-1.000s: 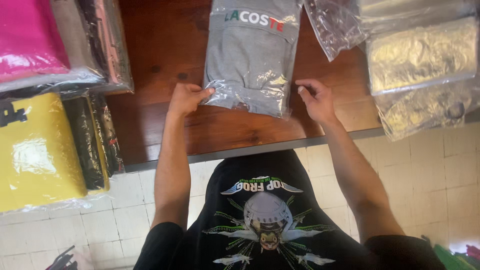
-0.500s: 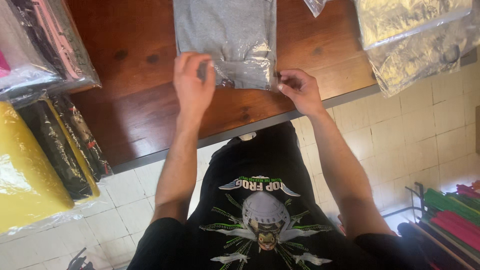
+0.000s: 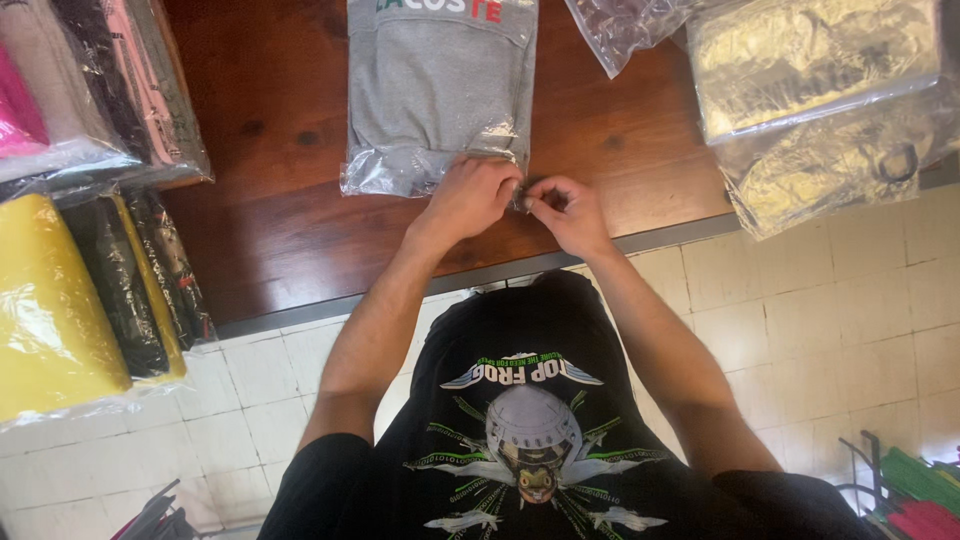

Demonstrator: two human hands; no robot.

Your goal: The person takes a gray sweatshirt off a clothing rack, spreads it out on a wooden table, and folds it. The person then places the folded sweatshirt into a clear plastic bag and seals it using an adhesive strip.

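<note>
At bag's (image 3: 440,95) near corner, hands (image 3: 520,200) hide the flap

Left hand (image 3: 470,197), right hand (image 3: 565,207) close together, fingertips seemingly pinching.

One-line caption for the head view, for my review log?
Both hands, left hand and right hand, pinch the near corner of a bagged grey garment on a wooden table.

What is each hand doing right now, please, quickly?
Left hand: closed, fingers pinching the near right corner of the clear bag around the grey folded garment.
Right hand: closed, fingertips pinching the same corner.
</note>
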